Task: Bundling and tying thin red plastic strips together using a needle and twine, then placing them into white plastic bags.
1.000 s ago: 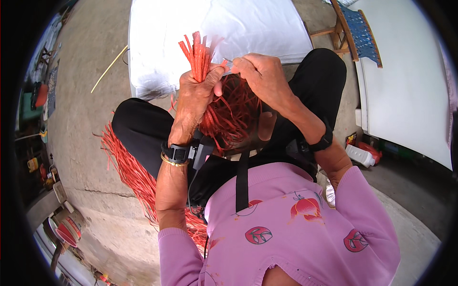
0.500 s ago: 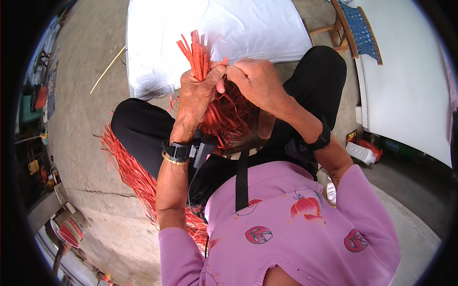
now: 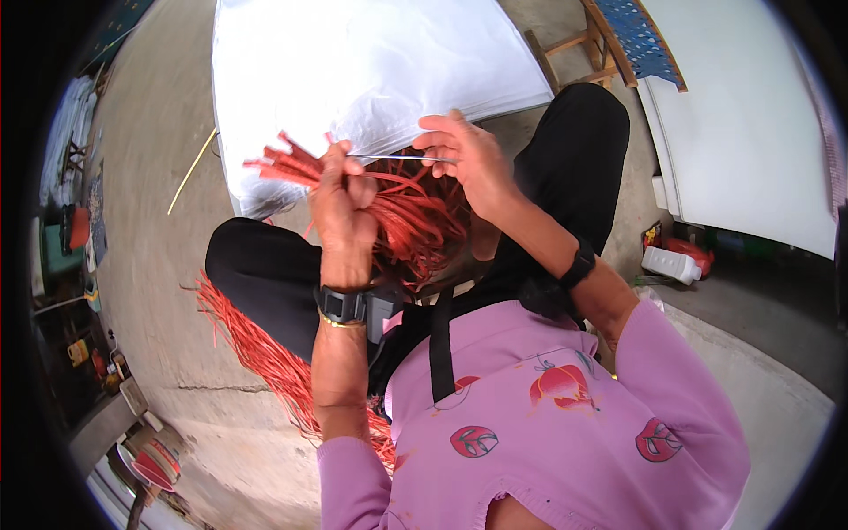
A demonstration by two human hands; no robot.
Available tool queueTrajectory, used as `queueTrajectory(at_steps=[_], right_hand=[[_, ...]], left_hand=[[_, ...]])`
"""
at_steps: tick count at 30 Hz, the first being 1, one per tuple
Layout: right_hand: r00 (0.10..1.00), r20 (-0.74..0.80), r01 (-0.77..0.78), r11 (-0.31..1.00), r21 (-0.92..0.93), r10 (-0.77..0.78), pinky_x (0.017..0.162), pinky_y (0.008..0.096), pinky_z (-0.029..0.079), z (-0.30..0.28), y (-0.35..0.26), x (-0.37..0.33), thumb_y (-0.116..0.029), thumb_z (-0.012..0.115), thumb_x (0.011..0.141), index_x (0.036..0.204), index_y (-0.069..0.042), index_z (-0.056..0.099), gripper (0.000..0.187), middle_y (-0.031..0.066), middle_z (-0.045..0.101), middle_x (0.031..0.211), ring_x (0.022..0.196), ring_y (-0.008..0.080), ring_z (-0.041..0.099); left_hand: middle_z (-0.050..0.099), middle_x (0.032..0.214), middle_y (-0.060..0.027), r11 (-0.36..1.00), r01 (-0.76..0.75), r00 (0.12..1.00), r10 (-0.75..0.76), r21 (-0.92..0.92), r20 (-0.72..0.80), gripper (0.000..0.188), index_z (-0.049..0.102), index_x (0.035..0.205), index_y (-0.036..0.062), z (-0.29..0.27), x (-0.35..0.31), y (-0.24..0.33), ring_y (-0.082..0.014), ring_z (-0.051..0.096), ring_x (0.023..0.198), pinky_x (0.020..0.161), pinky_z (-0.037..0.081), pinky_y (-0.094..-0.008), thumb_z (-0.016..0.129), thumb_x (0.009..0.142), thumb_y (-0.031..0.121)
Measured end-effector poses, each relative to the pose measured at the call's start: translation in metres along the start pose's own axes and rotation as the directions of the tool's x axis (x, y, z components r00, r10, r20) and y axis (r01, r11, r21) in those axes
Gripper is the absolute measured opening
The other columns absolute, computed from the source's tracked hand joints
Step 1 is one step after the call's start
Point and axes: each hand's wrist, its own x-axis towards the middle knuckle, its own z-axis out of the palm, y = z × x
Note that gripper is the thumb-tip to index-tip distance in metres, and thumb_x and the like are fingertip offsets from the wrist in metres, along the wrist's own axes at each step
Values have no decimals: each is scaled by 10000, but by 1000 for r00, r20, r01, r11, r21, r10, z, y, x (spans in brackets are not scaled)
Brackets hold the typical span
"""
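My left hand (image 3: 343, 208) is closed round a bundle of flat red strips (image 3: 291, 165), near its cut ends. The long part of the bundle spills out beyond my fingers between my knees. From my left fingers a thin pale strand (image 3: 389, 157) runs straight across to my right hand (image 3: 477, 168). The right fingers are partly curled and spaced apart, with the strand passing between them. Whether it is thread or wire I cannot tell.
A low table with a white cover (image 3: 380, 62) stands in front of my knees. More long red strips (image 3: 265, 353) lie beside my left leg. A wooden stool with blue webbing (image 3: 632, 40) is at the far right, and a white plastic bottle (image 3: 671, 264) lies on the right.
My hands, which were together, have moved apart, and the pale strand now shows between them. The left hand has lowered and tilted the cut ends leftward. The right fingers have loosened.
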Motion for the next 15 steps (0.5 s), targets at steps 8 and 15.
queueTrajectory(at_steps=[8,15], right_hand=[[639,321,755,490,-435,-699,707,316,472,6,12,-11,-132,535,852,1023,-13,600,218,103,624,865,743,254,568],[904,336,249,964,91,-265,608,267,454,-14,-32,-22,-221,458,927,830,7,563,269,61,560,647,640,140,560]], left_hand=[[486,602,52,964,257,936,-231,-67,266,164,542,900,78,-6,0,-26,-32,233,405,378,198,-197,494,931,232],[588,740,2,987,154,980,-160,55,122,167,581,956,42,10,-10,-52,-33,292,399,366,210,-182,549,901,196]])
